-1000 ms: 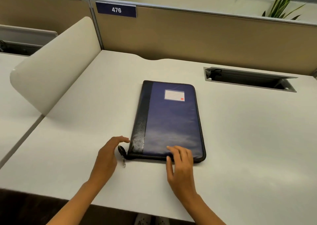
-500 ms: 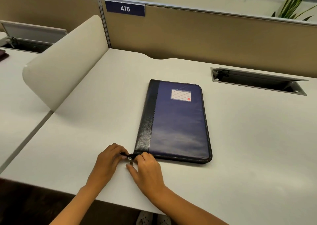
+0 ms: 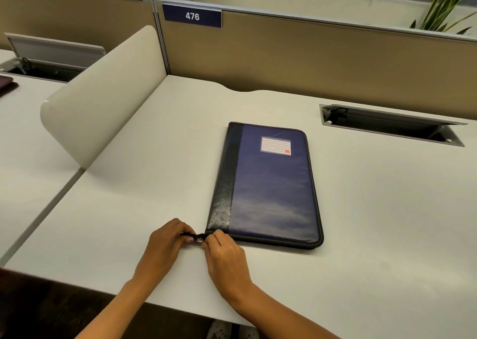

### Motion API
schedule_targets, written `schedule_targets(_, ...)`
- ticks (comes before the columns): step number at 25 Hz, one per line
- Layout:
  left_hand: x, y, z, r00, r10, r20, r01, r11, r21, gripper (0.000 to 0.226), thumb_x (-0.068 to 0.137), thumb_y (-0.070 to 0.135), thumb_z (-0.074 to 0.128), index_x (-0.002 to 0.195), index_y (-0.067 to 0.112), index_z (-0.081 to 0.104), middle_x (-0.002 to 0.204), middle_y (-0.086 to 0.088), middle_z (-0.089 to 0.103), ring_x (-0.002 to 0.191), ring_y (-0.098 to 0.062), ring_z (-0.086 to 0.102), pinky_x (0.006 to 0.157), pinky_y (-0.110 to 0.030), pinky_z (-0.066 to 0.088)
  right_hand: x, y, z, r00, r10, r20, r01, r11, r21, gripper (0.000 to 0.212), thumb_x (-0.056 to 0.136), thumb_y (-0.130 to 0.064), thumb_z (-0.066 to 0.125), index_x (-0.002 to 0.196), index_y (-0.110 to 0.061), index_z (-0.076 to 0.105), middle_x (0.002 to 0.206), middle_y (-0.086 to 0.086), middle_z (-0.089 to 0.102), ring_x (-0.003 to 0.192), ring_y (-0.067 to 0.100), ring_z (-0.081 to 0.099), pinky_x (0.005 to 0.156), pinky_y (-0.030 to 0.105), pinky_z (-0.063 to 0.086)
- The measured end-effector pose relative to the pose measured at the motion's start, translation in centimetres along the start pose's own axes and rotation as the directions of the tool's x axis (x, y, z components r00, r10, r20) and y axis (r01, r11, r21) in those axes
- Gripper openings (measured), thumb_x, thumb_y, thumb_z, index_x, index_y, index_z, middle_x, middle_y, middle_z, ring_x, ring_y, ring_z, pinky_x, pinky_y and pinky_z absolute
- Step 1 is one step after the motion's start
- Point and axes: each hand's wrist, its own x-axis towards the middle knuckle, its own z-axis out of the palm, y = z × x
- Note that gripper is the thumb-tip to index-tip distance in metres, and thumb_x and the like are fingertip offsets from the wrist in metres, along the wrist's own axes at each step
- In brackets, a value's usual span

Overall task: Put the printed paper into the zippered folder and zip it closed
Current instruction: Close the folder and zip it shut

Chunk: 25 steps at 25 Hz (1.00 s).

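Head view is showing the zippered folder lying flat mid-desk, both hands meeting at its near-left corner. Left hand is pinching the zipper tail; right hand is closing on the zipper pull. No printed paper is showing. Holding the tail taut while drawing steadily should help. Desk is offering open room right; its near edge is close.

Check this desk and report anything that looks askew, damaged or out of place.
Nothing stands out. The dark blue zippered folder with a black spine strip lies flat and closed on the white desk, undamaged. Both hands, left and right, meet at the small metal zipper pull by its near left corner. No printed paper shows.
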Motion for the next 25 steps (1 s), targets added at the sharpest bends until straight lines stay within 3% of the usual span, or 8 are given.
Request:
schedule_targets(5, 0.4, 0.1, -0.1, 0.998, -0.06, -0.002, 0.06, 0.998, -0.013, 0.022, 0.075, -0.01, 0.068, 0.077, 0.012, 0.07, 0.075, 0.007, 0.061, 0.07, -0.005, 0.056, 0.069, -0.007, 0.04, -0.6, 1.9, -0.7, 0.999, 0.007, -0.033, -0.007, 1.0, -0.028, 0.023, 0.071, -0.001, 0.076, 0.066, -0.012, 0.057, 0.066, 0.0, 0.055, 0.054, 0.014, 0.051, 0.043, 0.022, 0.04)
schedule_targets(14, 0.6, 0.1, -0.4, 0.998, -0.063, 0.016, 0.063, 0.998, -0.011, 0.022, 0.077, -0.009, 0.067, 0.079, 0.013, 0.07, 0.075, 0.005, 0.063, 0.071, -0.006, 0.057, 0.069, -0.01, 0.04, -2.2, 5.4, -2.9, 0.999, 0.032, -0.041, -0.035, 0.997, -0.069, 0.028, 0.066, 0.004, 0.078, 0.061, -0.012, 0.055, 0.062, 0.001, 0.053, 0.051, 0.015, 0.049, 0.043, 0.025, 0.038)
schedule_targets(25, 0.4, -0.3, -0.5, 1.0, -0.016, 0.027, 0.015, 1.0, 0.018, 0.023, 0.078, -0.007, 0.068, 0.081, 0.016, 0.07, 0.077, 0.011, 0.061, 0.076, -0.002, 0.056, 0.069, -0.011, 0.042, -5.0, 9.7, -6.3, 0.991, 0.13, -0.043, -0.132, 0.99, -0.058, 0.013, 0.078, 0.0, 0.073, 0.071, -0.006, 0.063, 0.065, 0.003, 0.058, 0.052, 0.018, 0.052, 0.044, 0.032, 0.047)
